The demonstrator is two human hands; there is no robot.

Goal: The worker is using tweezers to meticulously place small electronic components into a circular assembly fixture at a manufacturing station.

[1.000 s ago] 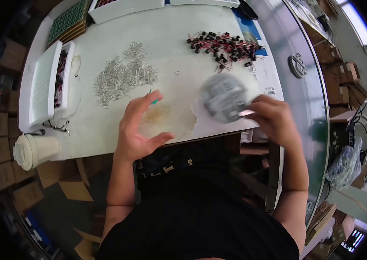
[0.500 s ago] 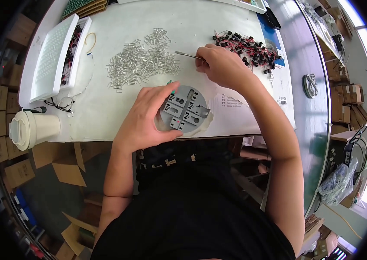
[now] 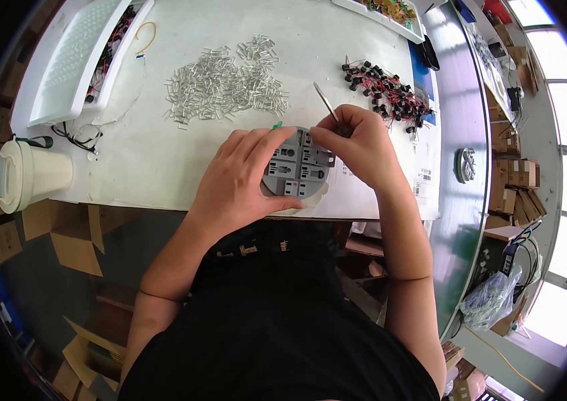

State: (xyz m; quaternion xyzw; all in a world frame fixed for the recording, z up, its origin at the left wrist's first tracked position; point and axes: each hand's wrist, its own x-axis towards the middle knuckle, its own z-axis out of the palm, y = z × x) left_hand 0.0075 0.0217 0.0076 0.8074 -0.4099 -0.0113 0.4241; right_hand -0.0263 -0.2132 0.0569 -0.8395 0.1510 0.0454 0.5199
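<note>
A round grey slotted fixture (image 3: 311, 174) lies at the table's front edge. My left hand (image 3: 243, 170) wraps round its left side, thumb at the near rim and fingers over the far rim. A bit of green (image 3: 277, 125) shows at those fingertips. My right hand (image 3: 360, 144) is closed on a slim metal tool (image 3: 324, 100), whose pointed end sticks out up and to the left, away from the fixture. The right thumb and fingertips are at the fixture's upper right edge; whether they pinch a small part there is too small to tell.
Beyond the fixture spreads a pile of small clear U-shaped pieces (image 3: 223, 87). Black round components with red wires (image 3: 390, 93) lie at the right. White trays (image 3: 73, 60) stand far left, and a cream lidded cup (image 3: 36, 175) is at the left edge.
My right hand has come down from beside the clear pieces to the fixture's upper right edge. The metal tool has swung to point more upward. My left hand still holds the fixture.
</note>
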